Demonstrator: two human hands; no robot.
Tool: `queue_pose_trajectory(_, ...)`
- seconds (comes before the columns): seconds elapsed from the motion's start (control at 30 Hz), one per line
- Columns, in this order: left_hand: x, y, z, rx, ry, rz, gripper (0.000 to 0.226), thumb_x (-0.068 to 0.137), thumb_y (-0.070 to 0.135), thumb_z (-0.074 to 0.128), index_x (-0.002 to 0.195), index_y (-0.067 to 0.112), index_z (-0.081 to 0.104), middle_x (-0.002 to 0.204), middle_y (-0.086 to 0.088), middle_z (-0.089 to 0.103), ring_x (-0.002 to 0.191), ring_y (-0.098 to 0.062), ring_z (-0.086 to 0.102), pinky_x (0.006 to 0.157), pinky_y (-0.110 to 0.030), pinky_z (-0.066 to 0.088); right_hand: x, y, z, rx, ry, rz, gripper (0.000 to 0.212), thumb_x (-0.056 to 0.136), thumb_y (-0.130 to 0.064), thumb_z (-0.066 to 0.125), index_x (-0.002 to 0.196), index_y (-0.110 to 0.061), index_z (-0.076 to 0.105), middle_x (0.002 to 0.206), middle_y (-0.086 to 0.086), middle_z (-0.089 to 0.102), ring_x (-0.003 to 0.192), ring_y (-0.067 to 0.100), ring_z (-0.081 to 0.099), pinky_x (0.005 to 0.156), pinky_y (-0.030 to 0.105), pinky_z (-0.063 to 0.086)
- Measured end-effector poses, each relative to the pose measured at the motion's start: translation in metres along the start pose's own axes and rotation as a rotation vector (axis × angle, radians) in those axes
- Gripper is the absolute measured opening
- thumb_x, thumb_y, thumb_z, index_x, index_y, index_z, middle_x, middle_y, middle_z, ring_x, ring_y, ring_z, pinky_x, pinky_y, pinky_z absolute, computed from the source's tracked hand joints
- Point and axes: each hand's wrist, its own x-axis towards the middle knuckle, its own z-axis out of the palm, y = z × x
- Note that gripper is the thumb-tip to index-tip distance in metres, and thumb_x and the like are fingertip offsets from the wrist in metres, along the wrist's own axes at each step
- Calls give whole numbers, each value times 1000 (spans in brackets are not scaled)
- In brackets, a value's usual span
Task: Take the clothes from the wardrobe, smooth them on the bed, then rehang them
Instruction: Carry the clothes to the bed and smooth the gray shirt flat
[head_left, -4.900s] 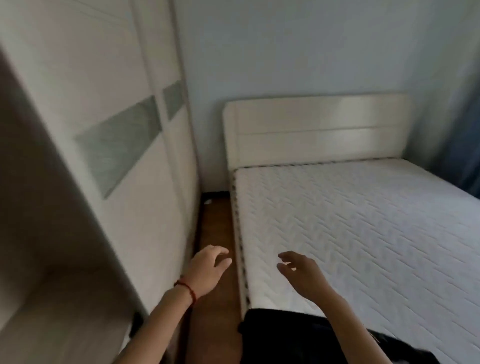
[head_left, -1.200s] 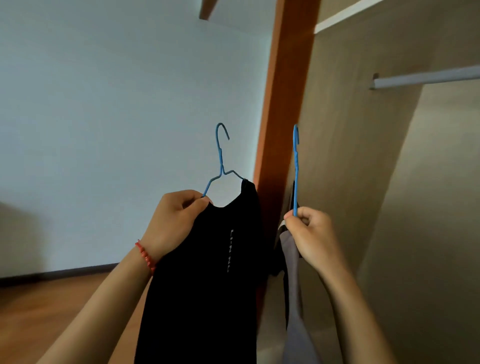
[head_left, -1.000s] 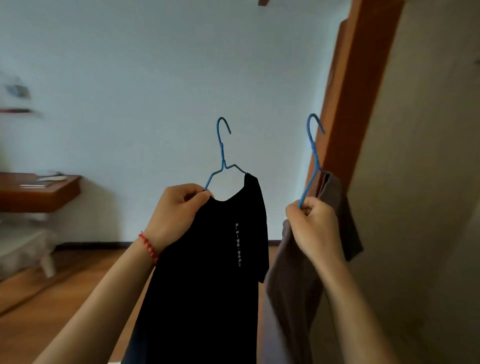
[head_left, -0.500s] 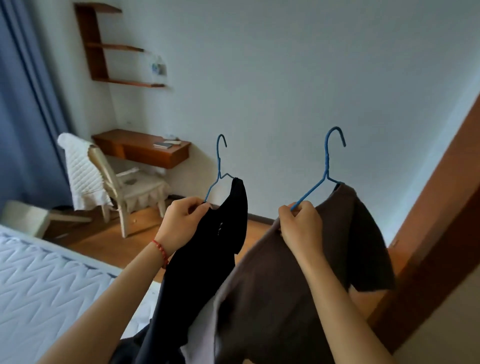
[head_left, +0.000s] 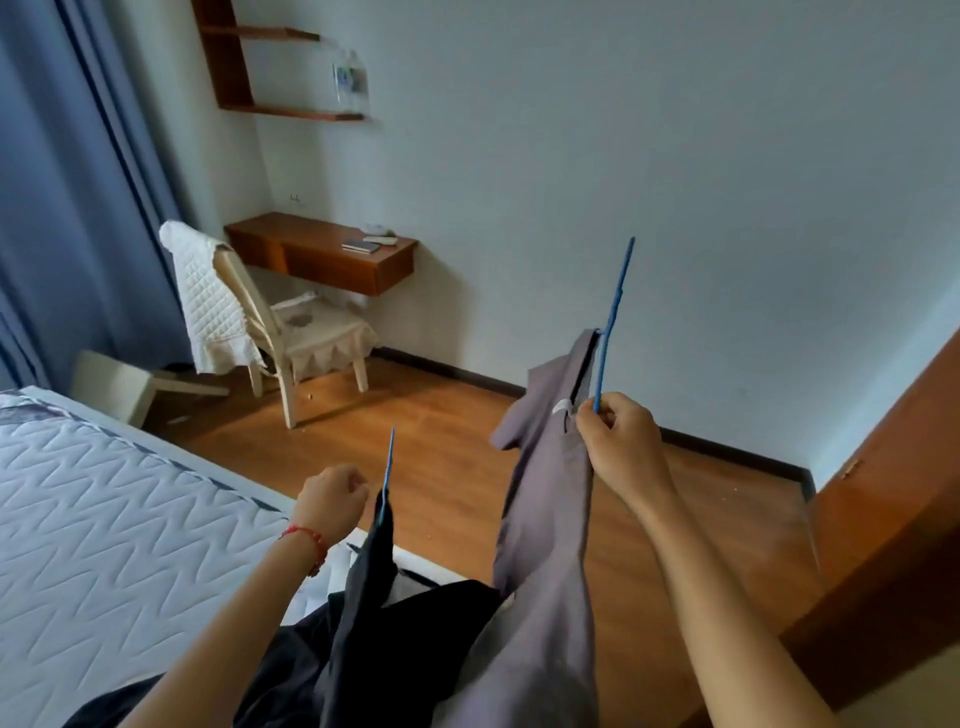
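Note:
My left hand (head_left: 332, 501) grips a blue wire hanger (head_left: 388, 467) carrying a black T-shirt (head_left: 363, 587), held low over the corner of the bed (head_left: 104, 519). The shirt's lower part drapes onto dark clothing (head_left: 441, 603) lying on the mattress. My right hand (head_left: 621, 441) grips a second blue hanger (head_left: 613, 317), seen edge-on, with a grey shirt (head_left: 545, 519) hanging from it above the wooden floor. Both hangers point upward.
A white quilted mattress fills the lower left. Beyond it stand a chair (head_left: 280, 332) with a white cover, a wall-mounted wooden desk (head_left: 322, 260), shelves (head_left: 249, 67) and blue curtains (head_left: 67, 182). The brown wardrobe edge (head_left: 893, 493) rises at right.
I have turned from the wardrobe toward the bed. Both hands have come down, the left one more, and the black shirt now reaches the mattress. The hangers have turned edge-on.

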Motion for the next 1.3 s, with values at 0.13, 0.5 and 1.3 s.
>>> queue_pose_trajectory(0.13, 25, 46, 12, 56, 33, 136, 29, 87, 18, 52, 113, 5, 60, 114, -15, 64, 106, -30, 57, 91, -35, 43, 19, 20, -24, -10, -155, -47, 14, 88, -9, 50, 75, -10, 57, 55, -5, 47, 45, -1, 46, 45, 11, 34)
queue_pose_trajectory(0.5, 133, 241, 59, 108, 134, 494, 48, 89, 15, 49, 136, 16, 39, 141, -11, 43, 132, -30, 37, 110, -44, 32, 95, 83, -104, -112, -462, -249, 9, 91, -13, 51, 91, -14, 60, 62, -9, 48, 54, 4, 44, 55, 15, 38)
queue_pose_trajectory(1.3, 334, 352, 70, -237, 456, 655, 13, 80, 4, 64, 89, -1, 71, 90, -15, 72, 80, -15, 58, 69, -2, 37, 421, 199, -135, -298, -65, -237, 21, 91, -32, 51, 82, -15, 60, 72, -3, 63, 73, 20, 61, 64, 30, 49)
